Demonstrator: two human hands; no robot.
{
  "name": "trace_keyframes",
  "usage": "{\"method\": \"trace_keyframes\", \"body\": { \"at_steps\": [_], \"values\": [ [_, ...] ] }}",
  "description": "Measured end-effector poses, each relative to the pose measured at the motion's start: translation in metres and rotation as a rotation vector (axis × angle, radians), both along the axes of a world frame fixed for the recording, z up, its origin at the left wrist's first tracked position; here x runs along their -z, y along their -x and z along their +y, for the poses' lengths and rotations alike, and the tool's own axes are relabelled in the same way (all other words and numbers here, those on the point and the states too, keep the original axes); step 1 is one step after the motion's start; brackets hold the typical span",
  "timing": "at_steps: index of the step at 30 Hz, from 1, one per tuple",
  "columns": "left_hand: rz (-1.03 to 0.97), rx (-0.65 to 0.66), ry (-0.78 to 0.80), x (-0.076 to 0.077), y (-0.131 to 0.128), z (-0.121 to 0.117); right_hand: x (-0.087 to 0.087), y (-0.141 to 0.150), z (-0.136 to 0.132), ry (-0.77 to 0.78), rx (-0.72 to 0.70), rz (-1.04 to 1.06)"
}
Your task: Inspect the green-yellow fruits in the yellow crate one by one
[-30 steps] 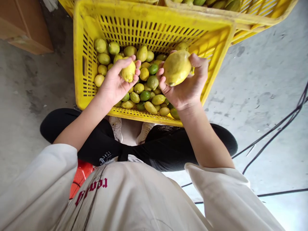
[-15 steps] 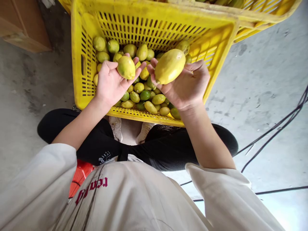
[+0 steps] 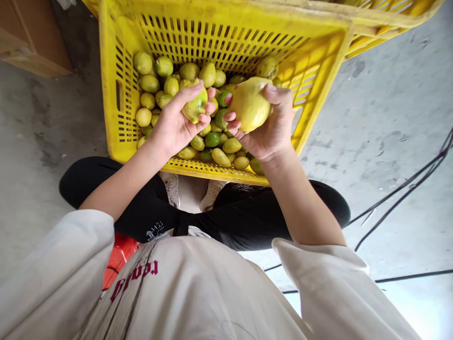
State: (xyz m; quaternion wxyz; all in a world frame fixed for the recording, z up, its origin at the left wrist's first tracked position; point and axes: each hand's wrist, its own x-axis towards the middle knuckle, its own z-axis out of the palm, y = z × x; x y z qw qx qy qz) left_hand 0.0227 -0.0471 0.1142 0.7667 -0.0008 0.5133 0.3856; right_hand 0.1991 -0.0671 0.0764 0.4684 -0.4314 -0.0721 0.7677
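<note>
My left hand [image 3: 179, 118] grips a small yellow-green lemon [image 3: 195, 105], thumb on top and fingers curled round its far side. In my right hand [image 3: 271, 127] is a larger yellow lemon [image 3: 251, 104], held between thumb and fingertips. Both hands are above a yellow plastic crate [image 3: 222, 177] with slotted walls. Many loose lemons [image 3: 221, 157] lie on the crate's floor, some yellow and some green. My hands and the two held fruits hide part of that pile.
Another yellow crate [image 3: 389, 19] adjoins the far side. A brown cardboard box [image 3: 33, 40] stands at the upper left. Black cables [image 3: 406, 184] run over the concrete floor at right. Something red [image 3: 118, 257] shows at my left side.
Both hands have closed from nearly flat palms round their lemons. Each lemon has been turned in the hand, so another side of it shows. The crate view has shifted slightly.
</note>
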Motion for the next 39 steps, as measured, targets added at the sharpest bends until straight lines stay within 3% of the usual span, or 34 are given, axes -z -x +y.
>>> {"method": "trace_keyframes", "body": {
  "at_steps": [6,10,14,21,26,30,34,39],
  "values": [
    [-0.081,0.040,-0.038,-0.004,-0.005,0.001,0.002,0.003,-0.007,-0.175,0.025,-0.010],
    [-0.079,-0.041,-0.001,-0.005,-0.003,0.000,0.003,0.006,-0.007,-0.120,0.008,-0.034],
    [-0.130,0.008,-0.087,0.001,-0.004,0.002,0.003,0.005,-0.005,-0.061,0.033,-0.015],
    [-0.010,-0.027,-0.054,0.006,-0.006,0.001,-0.005,-0.007,0.002,-0.142,-0.039,-0.042],
    [-0.060,-0.059,-0.142,0.005,-0.004,0.002,-0.004,-0.011,0.004,-0.137,0.043,-0.068],
    [-0.100,-0.015,-0.156,0.004,-0.001,0.005,-0.003,-0.012,0.003,-0.081,0.148,0.045],
    [-0.068,-0.008,-0.077,0.007,-0.003,0.005,-0.002,-0.010,0.001,-0.067,0.049,0.064],
    [-0.065,0.065,-0.115,0.009,-0.007,0.003,0.005,-0.007,0.000,-0.101,0.036,-0.009]
  ]
}}
